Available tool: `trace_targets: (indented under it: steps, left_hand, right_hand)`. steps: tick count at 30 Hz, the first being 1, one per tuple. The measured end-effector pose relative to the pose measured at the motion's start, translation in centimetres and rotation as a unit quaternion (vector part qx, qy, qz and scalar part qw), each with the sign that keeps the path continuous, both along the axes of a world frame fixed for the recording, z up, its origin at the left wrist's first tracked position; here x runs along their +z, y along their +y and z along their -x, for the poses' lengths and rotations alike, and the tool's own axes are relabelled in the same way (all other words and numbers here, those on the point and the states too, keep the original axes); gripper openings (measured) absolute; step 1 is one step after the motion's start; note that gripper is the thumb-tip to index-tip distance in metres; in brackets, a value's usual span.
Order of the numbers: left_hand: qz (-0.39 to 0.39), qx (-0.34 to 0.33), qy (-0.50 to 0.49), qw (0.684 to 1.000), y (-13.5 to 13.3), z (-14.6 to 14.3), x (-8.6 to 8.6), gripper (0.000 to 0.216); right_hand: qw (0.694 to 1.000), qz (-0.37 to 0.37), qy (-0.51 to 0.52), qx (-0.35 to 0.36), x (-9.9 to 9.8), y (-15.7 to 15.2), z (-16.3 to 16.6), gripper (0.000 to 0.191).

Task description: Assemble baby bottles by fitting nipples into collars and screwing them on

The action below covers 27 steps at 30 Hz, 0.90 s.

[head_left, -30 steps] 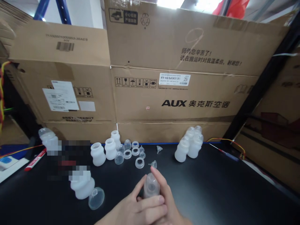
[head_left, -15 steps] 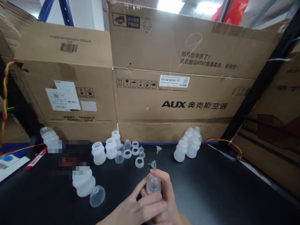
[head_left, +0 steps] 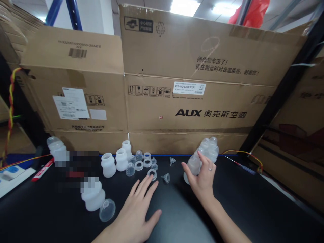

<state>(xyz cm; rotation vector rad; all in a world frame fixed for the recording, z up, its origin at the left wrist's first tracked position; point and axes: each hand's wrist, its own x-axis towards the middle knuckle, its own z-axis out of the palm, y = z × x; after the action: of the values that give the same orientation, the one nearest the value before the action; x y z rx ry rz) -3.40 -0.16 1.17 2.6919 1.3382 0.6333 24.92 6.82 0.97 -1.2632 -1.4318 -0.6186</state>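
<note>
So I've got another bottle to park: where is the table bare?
Bare black table lies right of the right hand, below the finished bottles. A smaller patch sits between both hands. Crowded: the rings and caps beyond the left hand, and the open bottles at left.

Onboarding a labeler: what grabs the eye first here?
The two hands over the black table: the right hand holds a white bottle at the right-hand cluster, the left hand reaches flat toward a clear ring. Behind stands a big AUX cardboard box.
</note>
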Motion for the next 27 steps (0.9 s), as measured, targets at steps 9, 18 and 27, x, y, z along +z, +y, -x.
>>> trace_targets:
  steps: [9,18,27]
  left_hand:
    - [-0.008,0.017,-0.085,0.996,0.3,0.0,-0.3,0.048]
    - [0.071,0.080,-0.157,0.982,1.0,0.0,-0.4,0.010]
    - [0.297,0.064,-0.517,0.800,1.6,-0.4,0.2,0.039]
  right_hand:
    - [0.996,-0.033,-0.022,0.081,1.2,-3.3,2.6,0.043]
    - [0.898,0.325,-0.065,0.289,-1.2,-3.6,5.8,0.038]
    - [0.800,0.341,0.255,0.422,-0.2,-3.9,5.9,0.034]
